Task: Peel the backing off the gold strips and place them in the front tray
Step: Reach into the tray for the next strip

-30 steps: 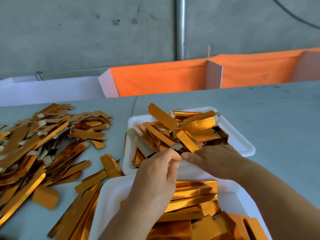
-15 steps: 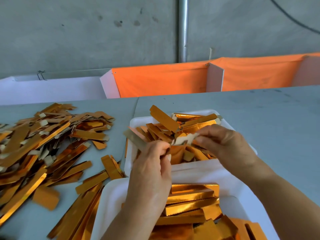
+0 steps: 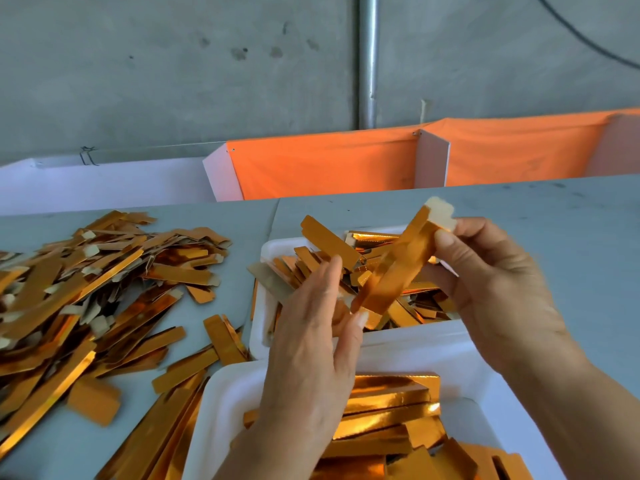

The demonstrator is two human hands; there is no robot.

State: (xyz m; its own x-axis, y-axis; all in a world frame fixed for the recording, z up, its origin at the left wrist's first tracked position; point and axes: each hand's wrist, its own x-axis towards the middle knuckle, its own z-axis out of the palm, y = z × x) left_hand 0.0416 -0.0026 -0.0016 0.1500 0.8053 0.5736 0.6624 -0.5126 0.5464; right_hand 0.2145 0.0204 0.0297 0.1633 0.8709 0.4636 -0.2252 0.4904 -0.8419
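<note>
- Gold strip slants in the air over the far tray, pinched at both ends.
- Right hand pinches its upper pale tab end.
- Left hand pinches the lower end.
- Front tray holds stacked strips.

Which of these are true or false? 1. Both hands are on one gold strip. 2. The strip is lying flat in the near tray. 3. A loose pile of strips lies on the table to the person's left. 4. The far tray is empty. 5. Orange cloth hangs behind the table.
1. True: the left hand pinches the lower end of the held gold strip and the right hand grips its upper end.
2. False: it is held up, tilted, above the far tray, not in the near tray.
3. True: the pile of strips lies spread on the table.
4. False: the far tray holds many strips.
5. True: the orange cloth hangs there.
</note>
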